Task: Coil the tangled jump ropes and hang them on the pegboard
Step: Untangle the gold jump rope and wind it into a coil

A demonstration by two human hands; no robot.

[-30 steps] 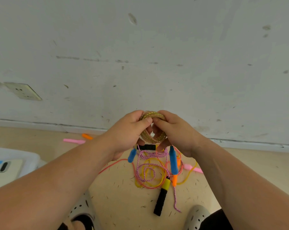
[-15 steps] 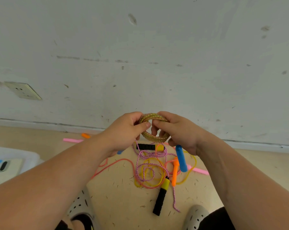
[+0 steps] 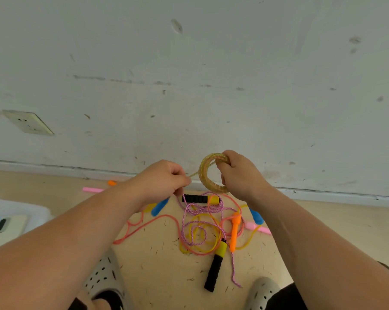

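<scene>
My right hand [image 3: 240, 175] grips a small yellow-gold coil of jump rope [image 3: 206, 173], held up in front of the wall. From the coil a short strand of the same rope runs left to my left hand [image 3: 164, 179], which pinches its end. Two blue handles [image 3: 159, 206] hang below my hands, the other one at the right [image 3: 256, 217]. On the floor under my hands lies a tangle of pink-speckled [image 3: 194, 227], yellow and salmon ropes with black-and-yellow handles [image 3: 214, 268] and an orange handle [image 3: 235, 233]. No pegboard is in view.
A white wall with a socket [image 3: 28, 121] rises straight ahead. A pink handle [image 3: 93, 189] and an orange piece [image 3: 112, 182] lie by the skirting at left. A white bin with a phone [image 3: 8, 224] sits at far left. My grey shoes [image 3: 104, 278] stand near the tangle.
My hands have moved apart: the right keeps the coil and has shifted right, the left has pulled a strand out to the left. The blue handles have swung apart.
</scene>
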